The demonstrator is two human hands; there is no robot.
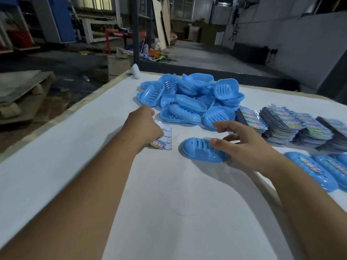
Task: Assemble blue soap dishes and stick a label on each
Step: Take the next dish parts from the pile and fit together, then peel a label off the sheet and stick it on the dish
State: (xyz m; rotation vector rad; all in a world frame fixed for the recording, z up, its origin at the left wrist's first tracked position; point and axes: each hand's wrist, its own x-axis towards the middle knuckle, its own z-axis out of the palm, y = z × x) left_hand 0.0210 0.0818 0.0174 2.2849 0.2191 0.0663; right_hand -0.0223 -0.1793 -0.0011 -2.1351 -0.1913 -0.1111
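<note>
One blue soap dish (pixel 199 150) lies upside down on the white table (pixel 159 203), its slots facing up. My right hand (pixel 242 142) hovers over its right end with fingers spread and relaxed, thumb near the dish's top. My left hand (pixel 145 124) grips a small sheet of labels (pixel 165 138) at the table, left of the dish. A heap of loose blue dish parts (pixel 189 98) sits behind both hands.
Stacks of printed label sheets (pixel 293 126) lie at the right. Labelled finished dishes (pixel 317 169) line the right edge. A white object (pixel 135 71) stands at the table's far corner. The table's left edge drops to a workshop floor.
</note>
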